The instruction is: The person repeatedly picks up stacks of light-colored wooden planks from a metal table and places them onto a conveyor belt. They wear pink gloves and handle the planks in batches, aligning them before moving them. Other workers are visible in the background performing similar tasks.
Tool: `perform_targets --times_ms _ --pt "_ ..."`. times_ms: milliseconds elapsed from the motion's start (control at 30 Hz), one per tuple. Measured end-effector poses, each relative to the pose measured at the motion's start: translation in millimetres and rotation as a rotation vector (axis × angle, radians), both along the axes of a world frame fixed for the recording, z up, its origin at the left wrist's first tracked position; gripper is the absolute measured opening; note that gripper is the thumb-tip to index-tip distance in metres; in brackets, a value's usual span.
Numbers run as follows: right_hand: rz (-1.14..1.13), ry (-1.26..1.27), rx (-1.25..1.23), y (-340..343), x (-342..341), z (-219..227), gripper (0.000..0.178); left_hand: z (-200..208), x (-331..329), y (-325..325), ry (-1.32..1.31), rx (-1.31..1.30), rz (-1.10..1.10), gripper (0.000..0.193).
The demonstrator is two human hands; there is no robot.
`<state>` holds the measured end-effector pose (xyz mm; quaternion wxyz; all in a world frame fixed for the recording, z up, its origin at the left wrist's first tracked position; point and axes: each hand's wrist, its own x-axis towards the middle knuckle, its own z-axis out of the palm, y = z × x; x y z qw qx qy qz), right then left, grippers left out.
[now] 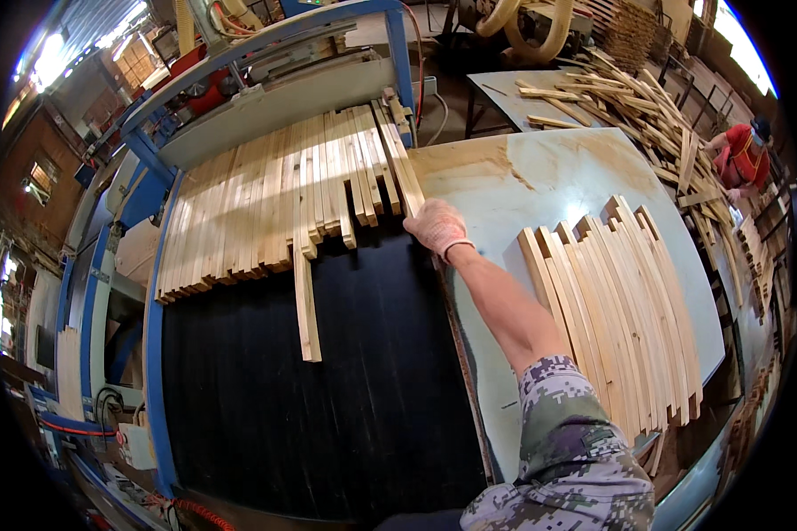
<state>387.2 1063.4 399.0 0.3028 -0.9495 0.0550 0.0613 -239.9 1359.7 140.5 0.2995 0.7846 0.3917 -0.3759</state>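
R hand [438, 228], gloved, curled on 1 wood strip [400, 159], fingertips hidden; L hand out of view, can't tell. 2 strip batches [239, 199]: on blk belt [328, 425], pale tbl [487, 177].

Pale wooden strips, long and narrow

End strip [403, 168]: one; flat along the right edge of the black belt [310, 442], near end gripped, slightly askew to its neighbours.
Belt row [230, 208]: many, side by side, near ends ragged; one jutting strip [306, 310] protrudes well beyond the rest.
Table batch [615, 310]: several, laid alongside one another on the pale blue table [567, 164], ends staggered.
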Motion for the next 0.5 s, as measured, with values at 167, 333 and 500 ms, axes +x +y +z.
perform_targets --times_ms 167,333,500 --pt "-0.003 -0.032 0.020 -6 2 -9 0.049 9 -4 7 0.008 -0.003 -0.010 0.048" --pt "0.005 -0.024 -0.148 4 -2 -9 0.059 3 -12 9 0.016 -0.017 -0.027 0.048" --pt "-0.037 -0.015 -0.102 14 -34 13 0.076 -16 -30 14 0.038 -0.035 -0.080 0.048"
